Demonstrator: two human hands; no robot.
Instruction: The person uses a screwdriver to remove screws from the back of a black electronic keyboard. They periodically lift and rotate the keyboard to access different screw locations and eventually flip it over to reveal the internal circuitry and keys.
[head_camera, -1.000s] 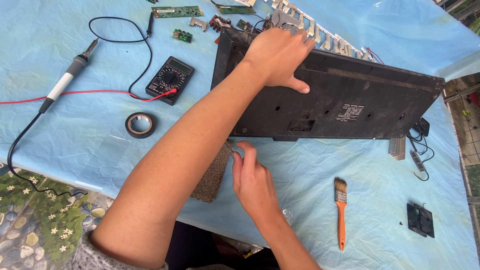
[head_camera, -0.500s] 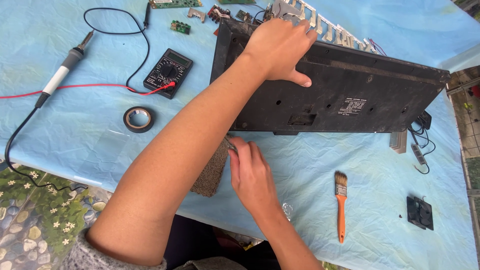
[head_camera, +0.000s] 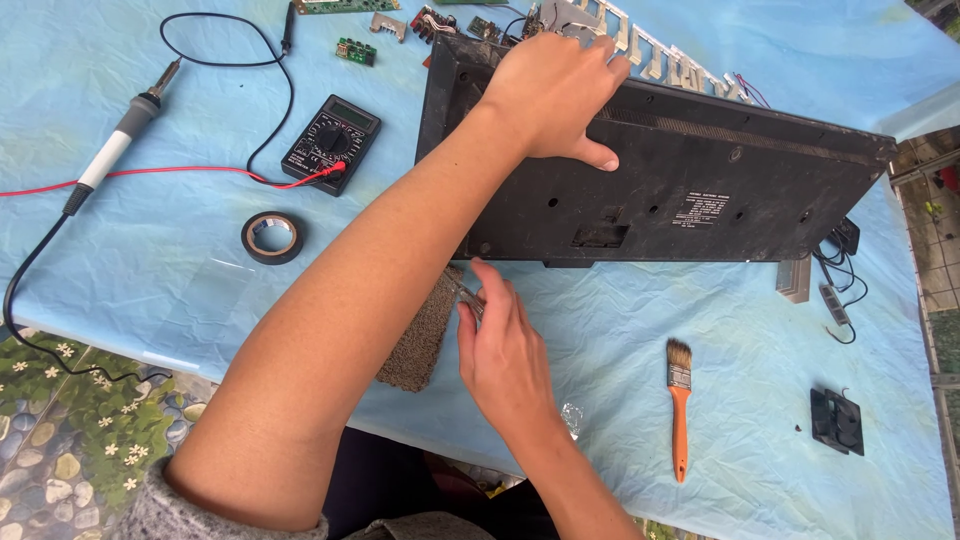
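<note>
Your left hand (head_camera: 555, 95) lies flat, fingers spread, on top of the black device casing (head_camera: 690, 185) tilted up on the blue-covered counter (head_camera: 150, 270). Your right hand (head_camera: 505, 345) pinches a slim metal tool (head_camera: 468, 298) just below the casing's lower edge, beside a brown textured block (head_camera: 420, 335). A multimeter (head_camera: 331, 144), tape roll (head_camera: 272, 237) and orange-handled brush (head_camera: 679, 405) lie nearby.

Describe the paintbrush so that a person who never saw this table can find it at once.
Start at the large black casing lying on the blue cloth. Below its near edge, to the right of the right hand, lies the paintbrush. Its orange handle points toward the table edge, unlike the black square part beside it.
</note>
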